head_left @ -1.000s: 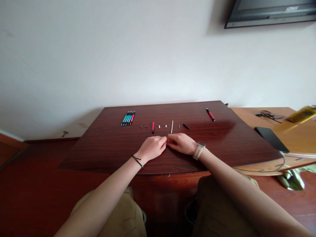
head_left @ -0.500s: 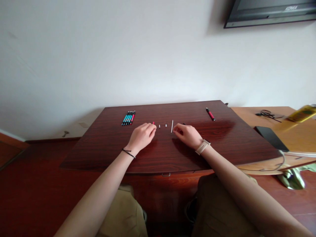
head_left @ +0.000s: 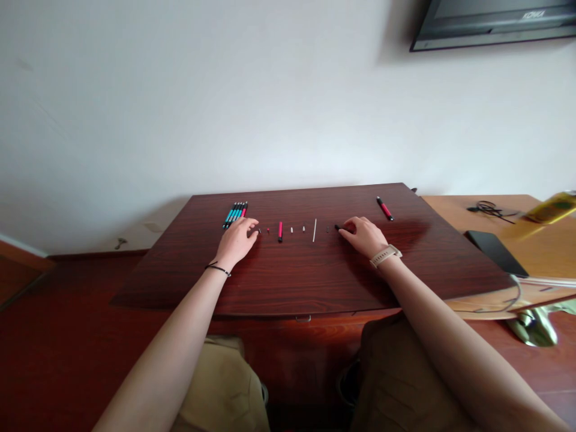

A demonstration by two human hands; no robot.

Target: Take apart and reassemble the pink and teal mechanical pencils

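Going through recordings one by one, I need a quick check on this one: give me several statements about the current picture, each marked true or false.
1. The right hand is at a black piece. True.
2. The pale-banded watch is on the left wrist. False: it is on the right wrist.
3. A thin white rod lies between the two hands. True.
4. The red barrel touches the rod. False: they lie apart, two small white pieces between them.
5. The row of pens lies beyond the left hand. True.
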